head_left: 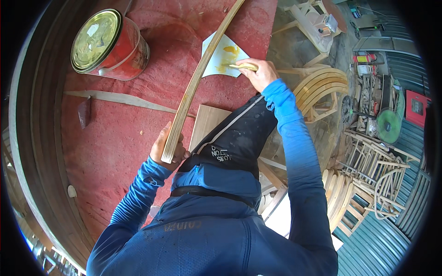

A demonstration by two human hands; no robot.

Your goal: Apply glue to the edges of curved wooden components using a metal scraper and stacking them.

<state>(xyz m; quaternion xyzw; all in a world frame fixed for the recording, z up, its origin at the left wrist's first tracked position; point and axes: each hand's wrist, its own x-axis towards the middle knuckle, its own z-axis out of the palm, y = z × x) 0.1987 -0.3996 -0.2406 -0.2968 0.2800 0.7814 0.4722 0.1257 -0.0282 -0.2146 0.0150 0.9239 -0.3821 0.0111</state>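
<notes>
My left hand (161, 143) is closed around the near end of a long, curved, laminated wooden strip (193, 83), which rises away toward the far edge of the red surface. In my right hand (264, 73) a small, flat, yellowish spreader (247, 67) is pinched between thumb and fingers. Its tip is over the right part of a white sheet (209, 69); whether it touches cannot be made out. Yellow-brown paste (230, 49) is smeared on that sheet. The strip passes across the sheet's left side and hides part of it.
A red can (133, 50) with a smeared lid stands far left on the red surface (115, 133). A thin pale strip (124, 97) and a wooden board (209, 120) lie nearer. Curved wooden frames (322, 87) and a green fan (389, 125) are at the right.
</notes>
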